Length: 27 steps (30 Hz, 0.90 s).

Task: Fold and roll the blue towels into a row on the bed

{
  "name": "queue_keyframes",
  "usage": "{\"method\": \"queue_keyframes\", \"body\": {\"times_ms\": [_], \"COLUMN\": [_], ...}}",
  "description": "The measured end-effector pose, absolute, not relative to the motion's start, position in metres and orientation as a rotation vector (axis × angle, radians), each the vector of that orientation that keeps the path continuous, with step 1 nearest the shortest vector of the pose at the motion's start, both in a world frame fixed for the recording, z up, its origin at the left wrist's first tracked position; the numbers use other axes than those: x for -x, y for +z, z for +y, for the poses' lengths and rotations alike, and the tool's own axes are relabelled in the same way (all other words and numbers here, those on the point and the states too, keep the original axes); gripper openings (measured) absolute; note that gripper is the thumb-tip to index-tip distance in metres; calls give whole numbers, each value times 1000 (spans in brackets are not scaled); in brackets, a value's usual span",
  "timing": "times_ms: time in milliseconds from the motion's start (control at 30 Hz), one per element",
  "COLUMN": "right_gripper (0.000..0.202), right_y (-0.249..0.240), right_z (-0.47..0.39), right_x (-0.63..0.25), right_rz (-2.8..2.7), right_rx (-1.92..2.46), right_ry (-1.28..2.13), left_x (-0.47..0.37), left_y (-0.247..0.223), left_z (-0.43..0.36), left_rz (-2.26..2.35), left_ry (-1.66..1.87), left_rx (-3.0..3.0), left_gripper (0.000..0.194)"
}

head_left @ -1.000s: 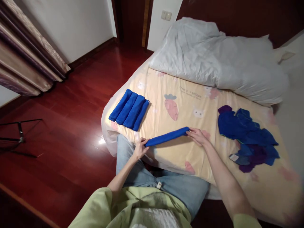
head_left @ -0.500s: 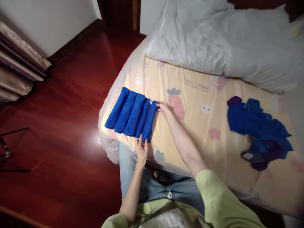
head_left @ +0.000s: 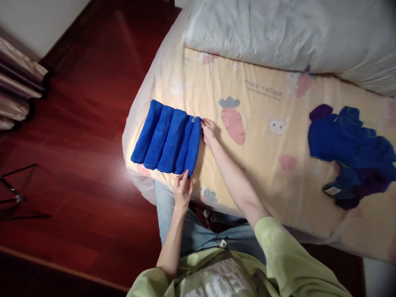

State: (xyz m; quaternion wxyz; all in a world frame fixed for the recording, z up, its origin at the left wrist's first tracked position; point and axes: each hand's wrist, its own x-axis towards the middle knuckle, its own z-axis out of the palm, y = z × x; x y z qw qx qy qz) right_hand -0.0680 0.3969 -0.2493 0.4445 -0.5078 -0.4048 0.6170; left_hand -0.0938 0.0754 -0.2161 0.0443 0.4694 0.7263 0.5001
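Several blue cloths (head_left: 166, 138), folded into long narrow strips like small towels, lie side by side near the bed's left corner. The rightmost blue cloth (head_left: 193, 144) lies against its neighbour. My left hand (head_left: 183, 187) pinches its near end, fingers closed at the edge. At the far end, the fingertips of my right hand (head_left: 209, 131) are closed on the corner of the same cloth. A small pale tag (head_left: 193, 120) shows beside that far end.
A loose pile of blue and purple cloths (head_left: 349, 144) lies on the right of the patterned bedsheet (head_left: 262, 165). Grey bedding (head_left: 247, 33) covers the back. A black tripod leg (head_left: 21, 202) stands on the red wooden floor (head_left: 93, 165), with a curtain (head_left: 18, 82) at far left.
The view has shifted slightly, moving the cloth pile rightward in frame. The rightmost cloth now sits closer to the row, its gap narrowed. Both hands stay at its ends.
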Motion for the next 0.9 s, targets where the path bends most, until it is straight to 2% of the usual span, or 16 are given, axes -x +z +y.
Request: {"method": "queue_keyframes", "body": {"times_ms": [133, 233, 367, 500, 700, 900], "right_gripper": [21, 19, 30, 50, 62, 69], "right_y": [-252, -249, -236, -220, -211, -210], "right_z": [400, 403, 390, 346, 300, 307], "right_x": [67, 69, 79, 91, 91, 93], "right_rz": [-1229, -1441, -1656, -1931, -2209, -2216], "right_rx": [1329, 1435, 1576, 1494, 1404, 1480], "right_ry": [1314, 1110, 862, 641, 645, 628], "left_x": [90, 89, 92, 93, 95, 120], "left_y": [-226, -227, -218, -212, -213, -220], "left_z": [78, 84, 87, 85, 93, 98], "left_rz": [2280, 2322, 2320, 2457, 2415, 2023], "left_ry": [1420, 1413, 1304, 1067, 970, 872], "left_rx": [-1333, -1248, -1293, -1433, -1748, -2176], "left_gripper": [34, 32, 31, 33, 36, 59]}}
